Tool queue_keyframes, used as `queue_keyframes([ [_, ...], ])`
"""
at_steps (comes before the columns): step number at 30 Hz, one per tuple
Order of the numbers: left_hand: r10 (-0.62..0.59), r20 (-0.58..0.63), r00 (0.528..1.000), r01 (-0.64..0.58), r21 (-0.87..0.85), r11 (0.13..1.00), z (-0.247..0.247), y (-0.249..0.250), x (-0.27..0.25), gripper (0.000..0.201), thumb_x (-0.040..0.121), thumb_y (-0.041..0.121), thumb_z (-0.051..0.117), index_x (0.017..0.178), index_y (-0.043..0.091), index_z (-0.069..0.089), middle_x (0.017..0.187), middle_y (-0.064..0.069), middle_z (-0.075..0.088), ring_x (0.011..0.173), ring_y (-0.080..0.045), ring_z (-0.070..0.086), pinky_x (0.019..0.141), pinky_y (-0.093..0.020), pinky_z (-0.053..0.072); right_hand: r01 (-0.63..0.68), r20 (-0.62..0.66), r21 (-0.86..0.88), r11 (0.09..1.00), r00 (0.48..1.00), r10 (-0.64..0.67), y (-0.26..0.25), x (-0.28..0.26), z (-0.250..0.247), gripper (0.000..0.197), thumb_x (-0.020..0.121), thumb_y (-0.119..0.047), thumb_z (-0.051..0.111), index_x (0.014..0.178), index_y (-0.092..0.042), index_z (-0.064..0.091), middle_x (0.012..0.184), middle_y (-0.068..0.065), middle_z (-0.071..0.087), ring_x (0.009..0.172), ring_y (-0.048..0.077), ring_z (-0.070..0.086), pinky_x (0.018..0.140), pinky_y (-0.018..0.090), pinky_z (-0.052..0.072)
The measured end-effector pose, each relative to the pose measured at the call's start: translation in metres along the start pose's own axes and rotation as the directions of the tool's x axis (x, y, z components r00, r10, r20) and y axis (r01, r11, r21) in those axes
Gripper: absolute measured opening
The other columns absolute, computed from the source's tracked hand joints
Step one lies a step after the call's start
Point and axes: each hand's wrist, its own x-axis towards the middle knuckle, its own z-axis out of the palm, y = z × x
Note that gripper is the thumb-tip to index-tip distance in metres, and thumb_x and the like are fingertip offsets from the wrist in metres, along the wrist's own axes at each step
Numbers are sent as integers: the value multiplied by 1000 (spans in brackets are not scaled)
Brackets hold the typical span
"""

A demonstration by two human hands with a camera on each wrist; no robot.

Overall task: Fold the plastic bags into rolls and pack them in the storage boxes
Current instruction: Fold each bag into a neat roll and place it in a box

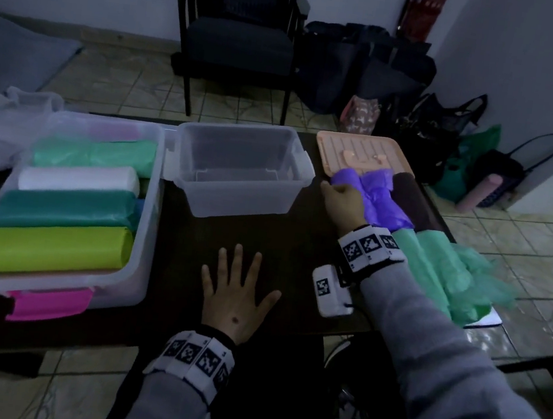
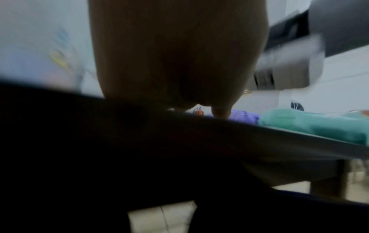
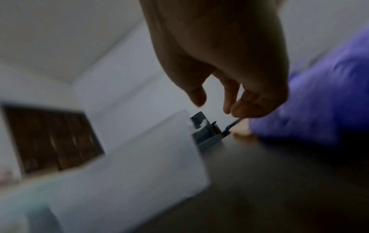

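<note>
My left hand (image 1: pixel 234 294) lies flat on the dark table (image 1: pixel 282 241), fingers spread, holding nothing; the left wrist view shows only its palm (image 2: pixel 175 55). My right hand (image 1: pixel 338 199) reaches the left end of a purple plastic bag (image 1: pixel 383 200) lying unrolled at the right. In the right wrist view its fingers (image 3: pixel 227 102) are loosely curled beside the purple bag (image 3: pixel 319 97), with nothing between thumb and fingers. An empty clear storage box (image 1: pixel 241 202) stands in the middle. The large clear box (image 1: pixel 152 195) at the left holds lime (image 1: pixel 53 247), teal (image 1: pixel 61 210) and white (image 1: pixel 78 178) rolls.
Green bags (image 1: pixel 440 272) lie flat along the table's right edge, partly overhanging it. A peach lid (image 1: pixel 357 149) sits behind the purple bag, and a pink lid (image 1: pixel 50 304) lies under the large box. A chair and dark bags stand on the tiled floor beyond.
</note>
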Motion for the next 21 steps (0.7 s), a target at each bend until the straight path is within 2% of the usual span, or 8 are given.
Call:
queue_keyframes([
  [2, -2, -17, 1000, 3, 37, 999, 4, 2, 0, 73, 90, 67, 11, 148, 31, -14, 155, -4, -25, 141, -27, -26, 112, -51, -14, 57, -107, -352, 934, 989, -101, 12, 14, -10, 45, 92, -31, 54, 131, -9, 46, 137, 18, 42, 127, 34, 39, 102, 41, 35],
  [4, -8, -36, 999, 9, 44, 999, 5, 1, -2, 73, 89, 68, 10, 148, 32, -14, 155, -3, -24, 142, -26, -25, 113, -51, -13, 17, -155, -499, 866, 982, -109, 18, 24, -18, 48, 92, -27, 52, 134, -7, 40, 142, 19, 33, 132, 36, 30, 105, 43, 30],
  [6, -15, -38, 999, 17, 39, 999, 5, 1, -3, 73, 89, 68, 10, 148, 32, -13, 156, -3, -22, 142, -26, -24, 113, -50, -13, -18, -164, -566, 824, 982, -91, 22, 34, -24, 47, 93, -27, 51, 133, -4, 40, 140, 20, 36, 130, 36, 33, 103, 42, 31],
  [9, -22, -42, 999, 24, 51, 998, 4, 3, -3, 73, 88, 69, 9, 148, 33, -13, 156, -3, -22, 142, -26, -24, 113, -51, -12, 22, -53, -616, 787, 996, -69, 23, 45, -29, 63, 90, -46, 54, 132, -2, 40, 136, 22, 43, 125, 37, 40, 99, 40, 36],
  [11, -23, -44, 999, 25, 54, 998, 4, 3, -3, 73, 88, 69, 9, 147, 33, -14, 156, -3, -23, 142, -26, -24, 113, -51, -12, 26, -2, -596, 803, 999, -34, 22, 45, -25, 75, 84, -54, 58, 134, -2, 37, 134, 21, 46, 124, 37, 43, 99, 41, 38],
  [14, -25, -41, 999, 27, 56, 998, 5, 2, -3, 73, 88, 69, 9, 147, 33, -14, 156, -2, -23, 142, -26, -24, 113, -51, -12, 16, 64, -550, 835, 998, 23, 23, 39, -16, 87, 83, -46, 64, 143, -2, 21, 136, 19, 45, 124, 36, 45, 103, 47, 39],
  [18, -18, -48, 999, 21, 63, 998, 6, 2, -2, 73, 88, 68, 9, 148, 33, -14, 156, -3, -22, 142, -26, -24, 114, -51, -12, 42, 38, -577, 816, 999, -24, 29, 25, -8, 76, 84, -33, 66, 141, -5, 24, 137, 19, 42, 124, 36, 45, 101, 49, 40],
  [21, -16, -61, 998, 20, 71, 997, 7, 1, -2, 73, 88, 68, 9, 147, 32, -14, 156, -3, -21, 142, -27, -23, 113, -52, -12, 68, 111, -613, 788, 994, 1, 32, 11, -5, 79, 83, -33, 66, 142, -6, 21, 140, 19, 37, 126, 36, 42, 103, 50, 39],
])
